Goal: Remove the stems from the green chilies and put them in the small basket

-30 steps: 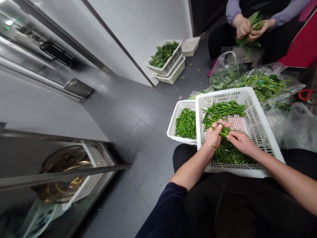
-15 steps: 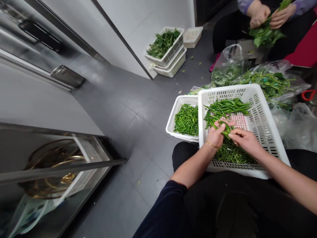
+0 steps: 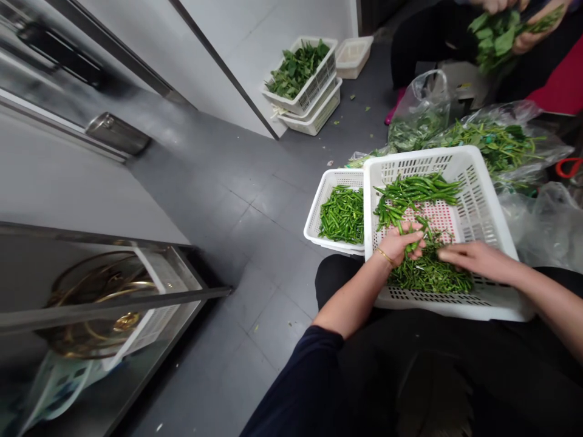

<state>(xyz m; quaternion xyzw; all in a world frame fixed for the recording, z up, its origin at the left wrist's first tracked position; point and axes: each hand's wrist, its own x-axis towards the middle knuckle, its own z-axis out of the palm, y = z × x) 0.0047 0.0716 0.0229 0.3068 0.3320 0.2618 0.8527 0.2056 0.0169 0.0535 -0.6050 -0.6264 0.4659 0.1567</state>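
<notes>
Right of centre, a large white basket (image 3: 449,308) holds chillies (image 3: 423,189) and stems (image 3: 432,279). The left hand (image 3: 397,244) grasps chillies; whether the right hand (image 3: 480,258) grips anything, I can't tell.

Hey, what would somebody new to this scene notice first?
Probably the large white basket right of centre, with green peppers at its far end and a stem-like heap nearer. Over it, the left hand holds a few peppers. At upper right, a co-worker's hand holds leafy greens.
</notes>
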